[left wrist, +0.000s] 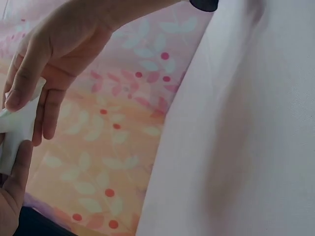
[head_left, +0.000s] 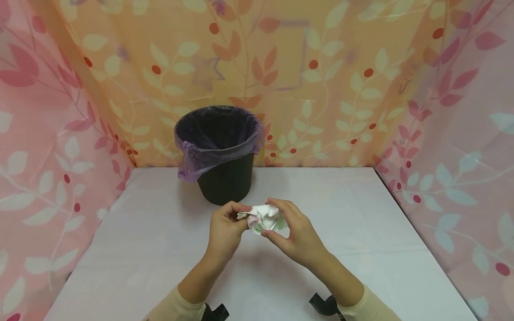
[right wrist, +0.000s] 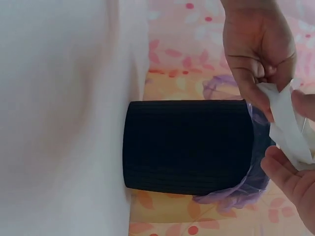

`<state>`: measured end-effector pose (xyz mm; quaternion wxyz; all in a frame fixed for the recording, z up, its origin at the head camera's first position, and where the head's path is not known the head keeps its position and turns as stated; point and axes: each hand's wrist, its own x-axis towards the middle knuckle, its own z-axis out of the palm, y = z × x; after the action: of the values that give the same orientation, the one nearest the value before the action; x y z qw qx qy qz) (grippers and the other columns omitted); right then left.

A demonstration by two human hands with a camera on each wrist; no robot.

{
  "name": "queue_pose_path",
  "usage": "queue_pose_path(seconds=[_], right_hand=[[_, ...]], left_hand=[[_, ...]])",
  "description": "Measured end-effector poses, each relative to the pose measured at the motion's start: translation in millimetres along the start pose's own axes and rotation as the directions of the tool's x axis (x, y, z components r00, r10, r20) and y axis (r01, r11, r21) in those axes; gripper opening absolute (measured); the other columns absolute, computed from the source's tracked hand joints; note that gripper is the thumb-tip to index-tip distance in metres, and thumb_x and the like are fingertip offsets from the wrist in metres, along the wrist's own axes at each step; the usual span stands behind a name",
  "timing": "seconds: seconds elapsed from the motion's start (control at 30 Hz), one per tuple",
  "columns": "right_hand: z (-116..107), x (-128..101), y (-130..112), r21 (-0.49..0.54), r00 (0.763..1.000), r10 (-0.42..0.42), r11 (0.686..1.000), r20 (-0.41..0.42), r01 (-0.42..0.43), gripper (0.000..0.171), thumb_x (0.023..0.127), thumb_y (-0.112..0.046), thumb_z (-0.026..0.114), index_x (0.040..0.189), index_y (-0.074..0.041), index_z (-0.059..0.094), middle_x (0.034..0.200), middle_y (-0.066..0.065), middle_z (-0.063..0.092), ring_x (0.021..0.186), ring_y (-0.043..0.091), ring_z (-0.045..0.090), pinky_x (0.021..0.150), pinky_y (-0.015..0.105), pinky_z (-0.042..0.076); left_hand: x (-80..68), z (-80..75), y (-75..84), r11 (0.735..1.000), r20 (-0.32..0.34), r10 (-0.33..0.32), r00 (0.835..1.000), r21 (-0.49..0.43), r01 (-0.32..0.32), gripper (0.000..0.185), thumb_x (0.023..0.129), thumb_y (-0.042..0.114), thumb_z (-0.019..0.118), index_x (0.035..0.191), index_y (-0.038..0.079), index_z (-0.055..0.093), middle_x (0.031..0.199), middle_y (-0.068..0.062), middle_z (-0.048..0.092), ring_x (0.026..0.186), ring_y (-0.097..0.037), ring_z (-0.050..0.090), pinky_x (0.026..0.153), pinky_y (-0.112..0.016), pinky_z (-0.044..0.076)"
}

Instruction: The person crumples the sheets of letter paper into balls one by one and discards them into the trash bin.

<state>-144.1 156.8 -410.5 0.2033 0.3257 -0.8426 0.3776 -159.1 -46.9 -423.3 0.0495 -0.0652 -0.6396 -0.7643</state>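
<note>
A crumpled piece of white paper (head_left: pixel 267 218) with pink and green print is held between both hands above the table, in front of the bin. My left hand (head_left: pixel 226 229) pinches its left end between thumb and curled fingers. The right hand (head_left: pixel 299 234) grips the other side, thumb below and fingers above. In the left wrist view the right hand (left wrist: pixel 64 49) reaches in from the top, and the paper (left wrist: pixel 22 123) runs between the two hands. The right wrist view shows the left hand (right wrist: pixel 261 49) pinching one end of the paper (right wrist: pixel 288 125).
A black bin (head_left: pixel 226 180) with a purple liner bag (head_left: pixel 221 156) folded over its rim stands behind the hands on the white table (head_left: pixel 341 214). Floral curtains (head_left: pixel 341 89) enclose the back and sides. Black wrist-camera parts (head_left: pixel 321 304) show near the sleeves.
</note>
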Motion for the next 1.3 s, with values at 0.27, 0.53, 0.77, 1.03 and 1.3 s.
queue_pose_path(seconds=[0.27,0.53,0.77,1.03,1.3], right_hand=[[-0.8,0.0,1.8,-0.059,0.998,-0.053,0.997,-0.022,0.051,0.087,0.078,-0.029,0.092,0.15,-0.011,0.046,0.138,0.004,0.06,0.122,0.02,0.061,0.094,0.033,0.057],[-5.6,0.1,4.1,-0.085,0.98,-0.156,0.986,-0.122,0.146,0.055,0.083,-0.015,0.086,0.131,-0.003,0.063,0.123,0.009,0.068,0.11,0.023,0.068,0.093,0.025,0.057],[-15.5,0.9,9.8,0.159,0.987,0.078,0.986,-0.143,-0.055,0.037,0.08,-0.006,0.086,0.115,-0.009,0.071,0.111,0.003,0.072,0.097,0.016,0.068,0.08,0.023,0.059],[-9.7,-3.2,-0.7,0.298,0.972,0.15,0.95,-0.182,-0.091,0.023,0.078,-0.002,0.086,0.095,-0.011,0.075,0.098,0.006,0.073,0.088,0.016,0.069,0.067,0.021,0.059],[-17.6,-0.9,-10.4,0.261,0.988,0.145,0.957,-0.057,-0.125,0.028,0.089,-0.013,0.08,0.117,-0.013,0.075,0.111,0.0,0.074,0.094,0.013,0.07,0.074,0.025,0.061]], left_hand=[[-5.1,7.0,3.6,0.998,-0.014,-0.033,0.999,-0.047,0.033,0.017,0.082,-0.013,0.075,0.096,-0.006,0.069,0.099,-0.016,0.07,0.08,-0.017,0.072,0.069,-0.029,0.063],[-11.0,9.4,3.1,0.997,0.126,-0.007,0.992,-0.074,0.016,0.02,0.094,-0.003,0.068,0.113,-0.007,0.064,0.11,-0.019,0.068,0.088,-0.019,0.072,0.08,-0.034,0.063],[-15.0,8.6,6.4,0.996,0.301,0.087,0.95,0.01,-0.094,0.043,0.092,0.004,0.075,0.132,0.0,0.061,0.125,-0.017,0.066,0.107,-0.021,0.069,0.092,-0.03,0.059],[-18.7,14.4,0.7,0.935,0.222,0.297,0.929,0.131,-0.33,0.025,0.088,0.007,0.08,0.112,0.007,0.072,0.111,-0.006,0.074,0.098,-0.02,0.072,0.086,-0.031,0.061],[-16.8,8.9,-0.4,0.963,0.161,0.248,0.955,0.067,-0.261,0.015,0.088,0.001,0.078,0.102,0.002,0.073,0.103,-0.008,0.074,0.087,-0.019,0.072,0.076,-0.03,0.062]])
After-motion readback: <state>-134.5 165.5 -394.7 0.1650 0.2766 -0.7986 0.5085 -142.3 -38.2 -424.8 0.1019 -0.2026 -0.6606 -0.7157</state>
